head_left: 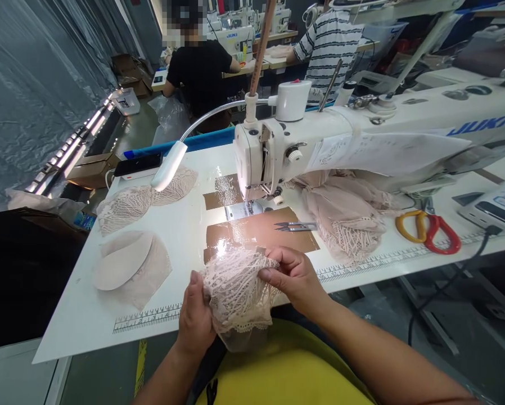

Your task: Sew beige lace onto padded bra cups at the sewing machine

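Observation:
A beige lace bra cup (239,289) is stretched between my two hands at the table's front edge. My left hand (195,315) grips its left side, thumb on top and fingers hidden underneath. At the upper right edge, my right hand (292,275) pinches the lace between thumb and fingers. Just beyond the lace stands the sewing machine's needle head (258,163), over a metal plate (244,210) with brown tape around it. Grey thread snips (295,226) lie on the brown tape, to the right of my hands.
Lace pieces (126,208) and a smooth beige cup (124,264) lie on the left of the white table (75,315). To the right are beige lace fabric (349,219), scissors (427,230) with yellow and red handles, and a control box (497,202). A lamp (170,166) overhangs the left side.

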The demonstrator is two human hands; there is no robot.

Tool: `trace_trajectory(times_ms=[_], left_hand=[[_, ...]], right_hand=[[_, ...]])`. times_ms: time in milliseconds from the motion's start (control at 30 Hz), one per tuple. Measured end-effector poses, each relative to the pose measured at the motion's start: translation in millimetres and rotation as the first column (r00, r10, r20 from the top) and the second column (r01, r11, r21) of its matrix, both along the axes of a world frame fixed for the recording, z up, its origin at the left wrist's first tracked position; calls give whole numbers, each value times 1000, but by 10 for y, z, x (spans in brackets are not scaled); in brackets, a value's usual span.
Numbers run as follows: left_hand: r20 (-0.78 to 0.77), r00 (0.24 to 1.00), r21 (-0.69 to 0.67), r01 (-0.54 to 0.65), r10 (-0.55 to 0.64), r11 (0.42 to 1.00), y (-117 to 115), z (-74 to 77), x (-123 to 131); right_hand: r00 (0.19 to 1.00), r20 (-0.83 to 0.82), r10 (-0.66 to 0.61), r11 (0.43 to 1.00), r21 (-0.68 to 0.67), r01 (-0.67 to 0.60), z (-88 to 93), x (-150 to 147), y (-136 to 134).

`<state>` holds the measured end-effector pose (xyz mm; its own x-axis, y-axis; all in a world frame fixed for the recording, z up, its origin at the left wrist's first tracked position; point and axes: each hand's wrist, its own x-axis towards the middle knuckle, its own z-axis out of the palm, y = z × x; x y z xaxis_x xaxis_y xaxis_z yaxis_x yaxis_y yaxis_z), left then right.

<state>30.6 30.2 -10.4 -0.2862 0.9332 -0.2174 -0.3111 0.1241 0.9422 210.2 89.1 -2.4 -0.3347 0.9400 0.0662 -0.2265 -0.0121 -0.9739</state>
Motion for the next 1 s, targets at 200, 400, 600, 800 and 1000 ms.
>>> trace_trajectory(times_ms=[200,400,600,800,1000], left_hand=[[-150,986,238,101,-66,966,123,168,-386],[-535,623,-4,674,-571,739,201,416,-346],[-491,597,-78,695,-634,715,253,390,-244],[-443,618,-48,708,-650,705,319,440,-264],[-472,641,-54,663,-605,746,374,460,-233]], right_hand=[[987,134,87,996,4,-88,136,40,1],[932,298,204,945,188,-267,250,-69,-42],[939,343,38,924,347,-163,272,-84,7],[915,400,-56,940,329,-86,333,-103,58],[890,452,-59,951,297,-88,343,-110,99]])
